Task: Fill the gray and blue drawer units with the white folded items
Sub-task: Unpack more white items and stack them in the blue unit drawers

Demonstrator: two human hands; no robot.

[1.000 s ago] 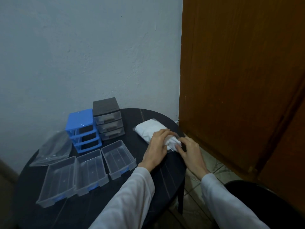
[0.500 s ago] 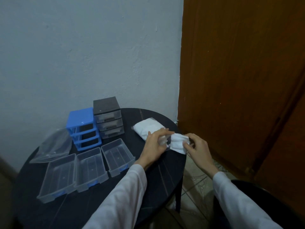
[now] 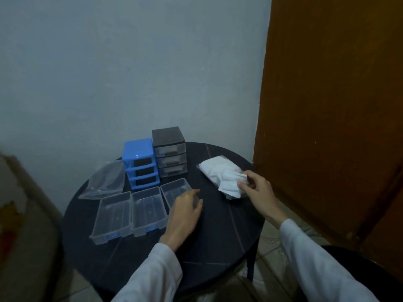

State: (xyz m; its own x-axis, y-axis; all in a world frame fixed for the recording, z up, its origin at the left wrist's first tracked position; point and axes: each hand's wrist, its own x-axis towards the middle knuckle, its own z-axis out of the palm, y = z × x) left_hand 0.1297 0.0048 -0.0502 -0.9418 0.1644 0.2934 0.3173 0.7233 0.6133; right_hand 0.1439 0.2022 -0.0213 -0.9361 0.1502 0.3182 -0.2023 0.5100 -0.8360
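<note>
A blue drawer unit (image 3: 140, 163) stands with its three slots empty, next to a gray drawer unit (image 3: 169, 151) whose three drawers are in. Three clear drawers lie in a row before them: left (image 3: 112, 216), middle (image 3: 148, 210) and right (image 3: 174, 190). My left hand (image 3: 185, 211) grips the near right end of the rightmost drawer. My right hand (image 3: 257, 188) pinches a white folded item (image 3: 231, 185) just off the open end of the clear bag of white items (image 3: 216, 170).
An empty clear plastic bag (image 3: 106, 179) lies at the table's left back. The round black table (image 3: 218, 236) sits against a pale wall, with a brown wooden door (image 3: 327, 105) to the right. A dark chair (image 3: 375, 264) shows at the lower right.
My left hand left the bag and moved left to the rightmost clear drawer. My right hand has drawn a white folded item out of the bag. The camera view shifted left.
</note>
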